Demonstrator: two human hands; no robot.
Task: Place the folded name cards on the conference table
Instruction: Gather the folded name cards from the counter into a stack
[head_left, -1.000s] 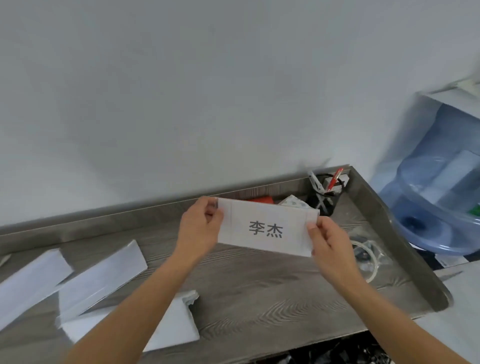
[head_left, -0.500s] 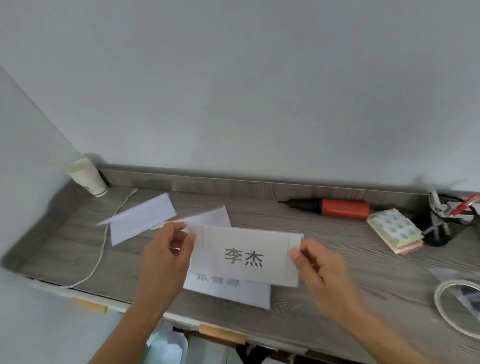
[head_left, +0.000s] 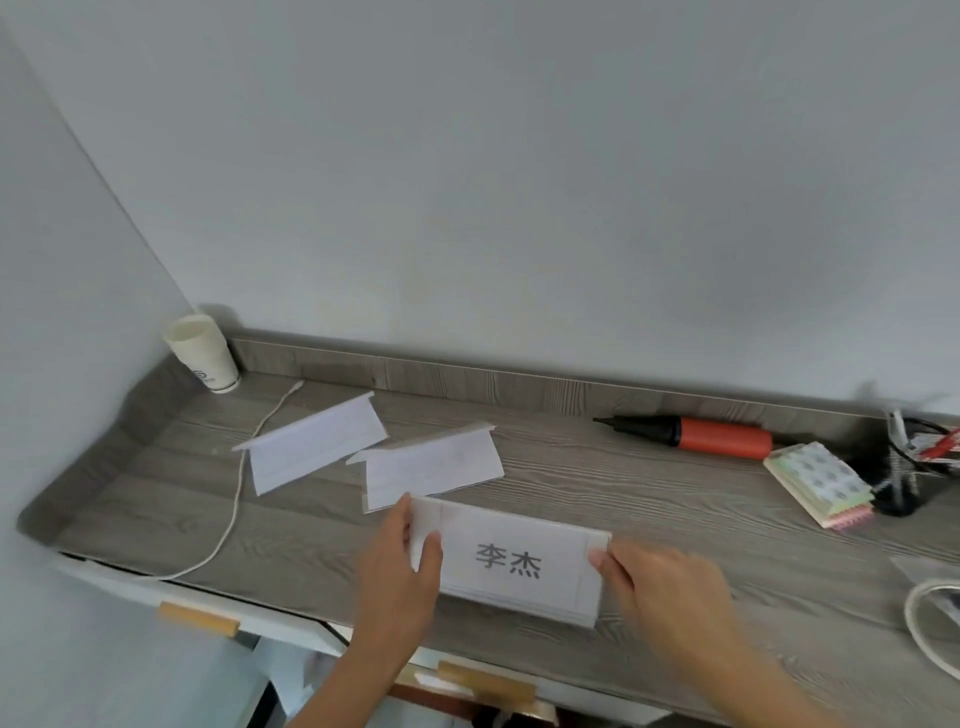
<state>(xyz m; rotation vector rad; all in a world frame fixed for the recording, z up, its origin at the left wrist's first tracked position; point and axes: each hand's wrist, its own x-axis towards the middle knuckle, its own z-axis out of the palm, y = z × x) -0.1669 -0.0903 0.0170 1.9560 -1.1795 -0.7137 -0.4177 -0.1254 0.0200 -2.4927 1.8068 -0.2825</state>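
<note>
Both hands held one folded name card (head_left: 511, 561) by its ends, printed face toward the person, two dark characters legible at its middle. The left hand (head_left: 400, 566) pinched the card's left end, thumb on the front face and fingers behind; the right hand (head_left: 665, 587) pinched the right end at its edge. The card sat near the front edge of the grey wood-grain surface (head_left: 649, 499); its lower edge looked to be on or just above the surface, and I could not tell which. Two more folded cards stood behind it as tents, blank sides toward the person: one (head_left: 431, 467) just behind the held card, the other (head_left: 314, 447) further left and back. The two stood near each other, apart or barely touching; I could not tell. A white cable (head_left: 236, 499) ran from the back of the surface, past the left card, to the front edge. A paper cup (head_left: 202, 353) stood in the back left corner against the wall. Along the back rim to the right lay a pump (head_left: 701, 436) with a red barrel and black nozzle, and right of it a stack of coloured note pads (head_left: 818, 483). A dark holder with pens (head_left: 919, 457) was at the far right, partly cut off. A white loop (head_left: 930, 618) showed at the right edge, too cropped to identify.
</note>
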